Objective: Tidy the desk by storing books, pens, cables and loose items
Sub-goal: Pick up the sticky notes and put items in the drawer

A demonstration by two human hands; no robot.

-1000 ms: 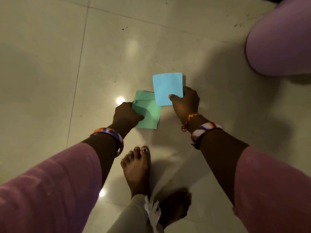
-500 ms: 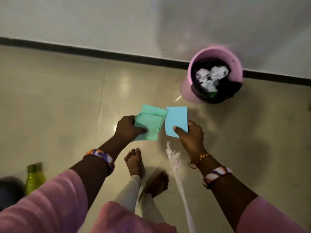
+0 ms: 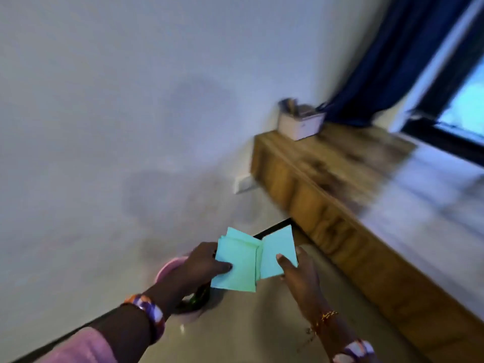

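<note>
My left hand (image 3: 201, 265) grips a small stack of green paper notes (image 3: 237, 265) by its left edge. Just to its right, my right hand (image 3: 297, 273) pinches a single blue-green note (image 3: 277, 251), thumb on its front. The two sets of notes touch and overlap a little at the middle. Both are held in the air in front of me, above the floor. The wooden desk (image 3: 340, 163) stretches from the wall toward the right. At its far end stands a white organiser box (image 3: 301, 124) with pens or similar items sticking out, blurred.
A pink waste bin (image 3: 167, 268) stands on the floor under my left hand, mostly hidden by it. A white wall fills the left. A dark blue curtain (image 3: 387, 61) and a window (image 3: 466, 106) lie behind the desk. A white wall socket (image 3: 243, 183) sits beside the desk's end.
The view has swung up from the floor to the wall and desk. Both hands still hold the notes and have brought them closer together. The bin now lies under my left hand.
</note>
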